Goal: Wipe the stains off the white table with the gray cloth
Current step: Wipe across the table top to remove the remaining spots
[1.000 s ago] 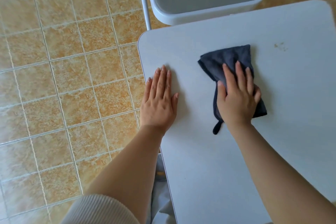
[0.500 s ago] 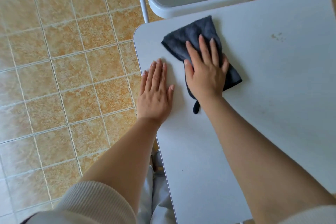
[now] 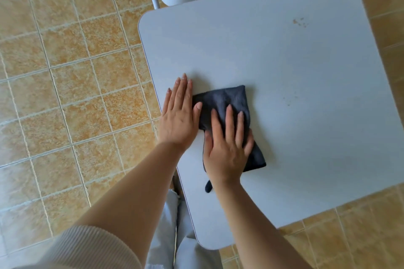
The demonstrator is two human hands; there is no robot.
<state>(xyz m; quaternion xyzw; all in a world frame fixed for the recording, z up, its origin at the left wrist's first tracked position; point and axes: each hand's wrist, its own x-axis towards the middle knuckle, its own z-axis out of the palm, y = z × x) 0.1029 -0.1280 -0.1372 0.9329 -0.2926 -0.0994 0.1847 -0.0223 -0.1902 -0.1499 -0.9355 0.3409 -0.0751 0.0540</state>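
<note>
The job looks only partly done. The white table [image 3: 273,67] shows brownish stains [image 3: 300,22] toward its far right corner, and a fainter scatter of specks [image 3: 289,98] sits near the middle — both patches lie well apart from the cloth, so neither is being rubbed at this moment. The near-left stretch of the table, where the hands are, looks clean (though glare makes faint marks hard to rule out). What remains, as I judge it, is to carry the cloth out to the right and away from the body over those two patches.

The gray cloth [image 3: 225,102] lies flat on the table near its left edge, crumpled into a rough oblong, with a small loop or tag poking out at the near end beside the wrist. The right hand [image 3: 227,148] lies on top of it, palm down, fingers spread and extended — pressing it to the surface rather than gripping it. The left hand [image 3: 180,116] rests flat and open on the bare table just beside the cloth, its thumb touching or nearly touching the cloth's left edge, holding nothing.
</note>
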